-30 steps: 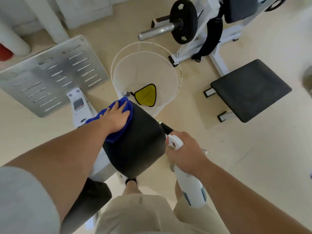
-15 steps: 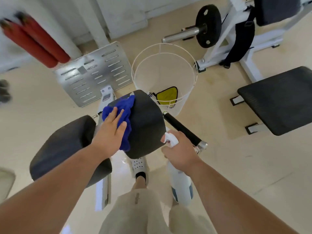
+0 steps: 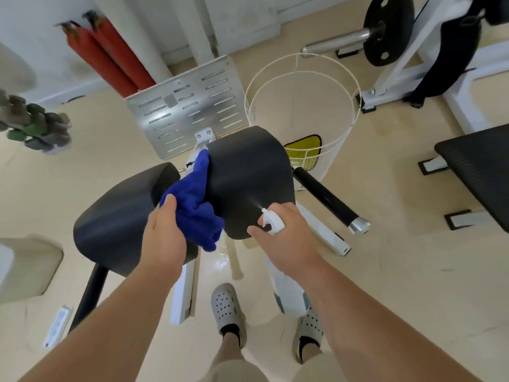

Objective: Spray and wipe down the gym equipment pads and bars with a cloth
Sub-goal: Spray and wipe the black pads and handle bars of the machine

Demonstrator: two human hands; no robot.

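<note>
while you spray: your right hand (image 3: 286,244) is wrapped round the neck of the spray bottle (image 3: 272,223), with the nozzle pointed at the near face of the right pad (image 3: 248,172). there's a faint puff of mist just off the tip, so i'd say you're mid-squirt.
left hand: your left hand (image 3: 165,238) clutches the blue cloth (image 3: 195,205) in a bunch.
cloth: it sits in the gap between the right pad and the left pad (image 3: 118,213), with one tail trailing up the right pad's inner edge. looks parked there to be out of the mist but ready to swipe.
bottle: it's held close to the pad with the body hanging below your wrist, probably so the spray lands on the vinyl and not everywhere else.
bar: the black bar (image 3: 325,197) sticks out beside the right pad, toward the wire basket (image 3: 303,55). can't tell if it's been wiped.
next: my guess is the cloth goes straight over the wet spot.
watch out: there's a shiny patch on the floor (image 3: 223,260) by your feet, which could be slippery.
</note>
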